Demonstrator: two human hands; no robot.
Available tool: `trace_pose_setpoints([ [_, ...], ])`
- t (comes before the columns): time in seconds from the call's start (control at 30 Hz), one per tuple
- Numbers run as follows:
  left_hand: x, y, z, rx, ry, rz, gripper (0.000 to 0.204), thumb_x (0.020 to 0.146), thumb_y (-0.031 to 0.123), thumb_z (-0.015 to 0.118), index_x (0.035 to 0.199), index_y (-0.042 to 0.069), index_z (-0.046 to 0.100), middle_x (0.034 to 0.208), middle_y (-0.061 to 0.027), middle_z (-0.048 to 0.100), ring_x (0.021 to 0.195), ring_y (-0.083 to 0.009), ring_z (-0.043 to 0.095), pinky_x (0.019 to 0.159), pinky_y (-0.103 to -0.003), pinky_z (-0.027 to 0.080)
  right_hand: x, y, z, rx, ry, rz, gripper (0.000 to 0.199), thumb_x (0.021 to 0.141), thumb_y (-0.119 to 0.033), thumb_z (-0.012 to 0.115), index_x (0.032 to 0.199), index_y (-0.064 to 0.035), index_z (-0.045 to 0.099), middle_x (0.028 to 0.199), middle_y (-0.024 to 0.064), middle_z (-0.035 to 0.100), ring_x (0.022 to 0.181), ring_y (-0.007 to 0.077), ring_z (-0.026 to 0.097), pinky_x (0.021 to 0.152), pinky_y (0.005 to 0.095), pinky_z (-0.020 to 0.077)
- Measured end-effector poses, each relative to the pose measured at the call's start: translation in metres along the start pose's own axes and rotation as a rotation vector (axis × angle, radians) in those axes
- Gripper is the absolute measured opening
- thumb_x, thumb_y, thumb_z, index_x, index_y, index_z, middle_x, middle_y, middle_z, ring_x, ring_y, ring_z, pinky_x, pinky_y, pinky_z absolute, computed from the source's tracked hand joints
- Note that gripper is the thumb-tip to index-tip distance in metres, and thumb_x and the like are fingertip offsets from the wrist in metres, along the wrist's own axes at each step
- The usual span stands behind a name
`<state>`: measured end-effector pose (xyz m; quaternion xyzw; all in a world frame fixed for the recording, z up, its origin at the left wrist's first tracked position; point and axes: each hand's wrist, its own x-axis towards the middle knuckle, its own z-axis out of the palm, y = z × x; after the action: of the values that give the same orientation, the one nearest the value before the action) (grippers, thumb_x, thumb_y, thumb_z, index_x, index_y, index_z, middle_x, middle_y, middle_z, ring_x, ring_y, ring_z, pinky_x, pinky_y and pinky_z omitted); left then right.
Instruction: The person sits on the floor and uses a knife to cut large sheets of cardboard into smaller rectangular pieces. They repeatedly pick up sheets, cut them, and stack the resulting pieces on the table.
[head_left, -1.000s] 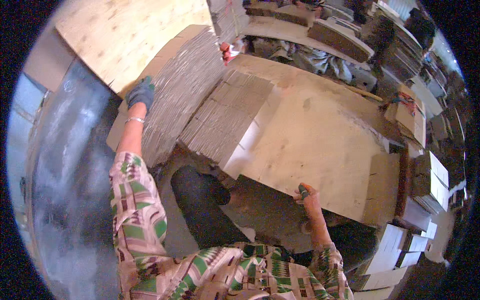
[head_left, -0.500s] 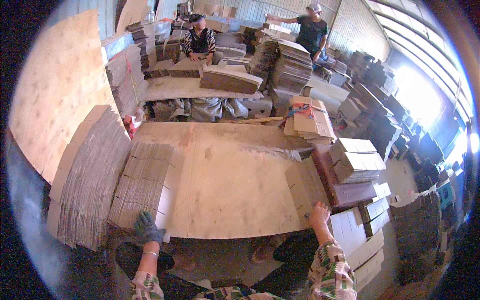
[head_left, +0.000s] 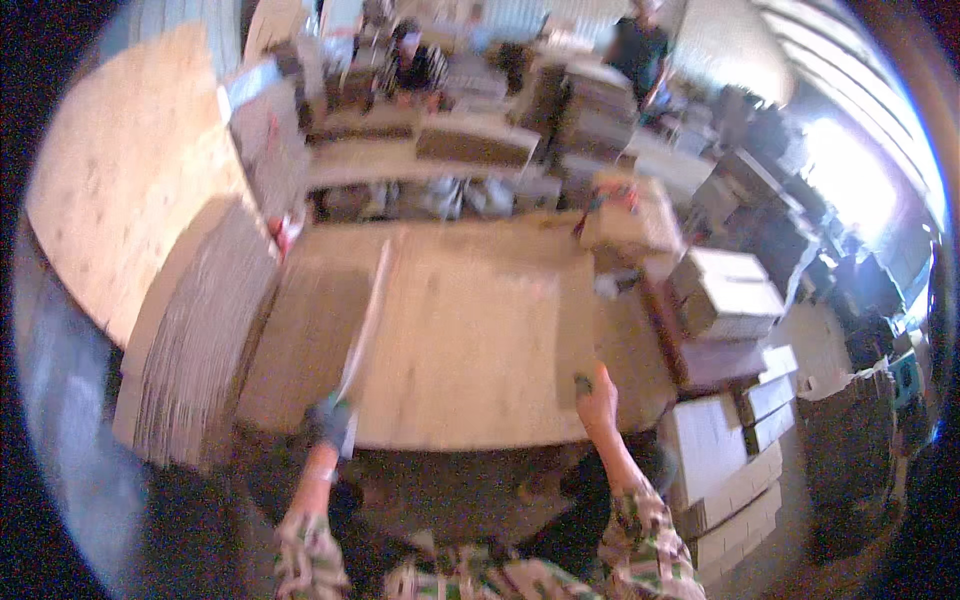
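Left hand: the left hand [head_left: 330,420], in a dark glove, is closed around the near end of a flat cardboard sheet [head_left: 362,325], which stands on its edge and tilts a little.
Right hand: the right hand [head_left: 597,392] is bare and presses on the near end of a narrow cardboard flap [head_left: 575,325]; the picture is blurred, so it is not possible to tell if the fingers pinch the flap or only lie on it.
Place of the sheet: it rises from the near left part of the wooden table [head_left: 480,420] and points toward the far edge; the flap lies flat near the right edge.
Beside it: a thick stack of flattened cartons [head_left: 195,360] leans at the left edge of the table; a lower pile [head_left: 305,335] lies between this stack and the lifted sheet.
Weight: one sheet looks light, easy for one hand.
Stiffness: it seems stiff along the flutes but probably bends at the score lines, so a long sheet held at one end may sag or fold.
Surface: dry and matt, likely not slippery; the edges can cut a bare hand.
Where to hold: probably best at the near edge with the thumb on top, and a second hand further along the sheet.
Behind: other people work at more stacks [head_left: 590,100] beyond the far edge.
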<state>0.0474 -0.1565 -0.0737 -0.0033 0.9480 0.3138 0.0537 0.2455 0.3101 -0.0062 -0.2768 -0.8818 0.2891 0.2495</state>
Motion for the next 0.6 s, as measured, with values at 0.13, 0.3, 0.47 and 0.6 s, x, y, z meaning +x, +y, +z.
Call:
trace_pose_setpoints([
  [0.13, -0.007, -0.008, 0.066, 0.426, -0.008, 0.308, 0.028, 0.093, 0.032, 0.054, 0.084, 0.012, 0.072, 0.082, -0.0175, 0.071, 0.072, -0.0379, 0.069, 0.064, -0.051, 0.054, -0.062, -0.107, 0.072, 0.370, -0.297, -0.166, 0.071, 0.089, 0.001, 0.061, 0.153, -0.0112, 0.034, 0.122, 0.0280, 0.064, 0.113, 0.0424, 0.063, 0.089, 0.0450, 0.0524],
  [0.3, -0.052, 0.034, 0.114, 0.120, -0.177, 0.416, 0.031, 0.094, 0.035, 0.051, 0.107, 0.016, 0.072, 0.102, -0.0146, 0.072, 0.090, -0.0371, 0.069, 0.078, -0.049, 0.055, -0.096, -0.130, 0.093, 0.128, -0.516, -0.180, 0.085, 0.082, 0.006, 0.057, 0.156, -0.0257, 0.032, 0.100, 0.0269, 0.069, 0.091, 0.0480, 0.065, 0.075, 0.0511, 0.0533],
  [0.47, -0.068, 0.042, 0.120, 0.204, -0.318, 0.306, 0.030, 0.094, 0.034, 0.053, 0.113, 0.020, 0.071, 0.106, -0.0150, 0.071, 0.097, -0.0367, 0.068, 0.084, -0.050, 0.054, -0.102, -0.100, 0.116, 0.023, -0.454, -0.446, 0.099, 0.074, 0.005, 0.062, 0.159, -0.0238, 0.020, 0.077, 0.0232, 0.068, 0.071, 0.0450, 0.067, 0.061, 0.0552, 0.0523],
  [0.6, -0.074, 0.048, 0.111, 0.257, -0.286, 0.414, 0.028, 0.093, 0.024, 0.051, 0.114, 0.015, 0.067, 0.106, -0.0141, 0.070, 0.095, -0.0367, 0.069, 0.081, -0.049, 0.055, -0.103, -0.103, 0.109, -0.040, -0.456, -0.339, 0.094, 0.075, 0.007, 0.060, 0.156, -0.0302, 0.030, 0.084, 0.0240, 0.068, 0.077, 0.0456, 0.066, 0.065, 0.0526, 0.0516],
])
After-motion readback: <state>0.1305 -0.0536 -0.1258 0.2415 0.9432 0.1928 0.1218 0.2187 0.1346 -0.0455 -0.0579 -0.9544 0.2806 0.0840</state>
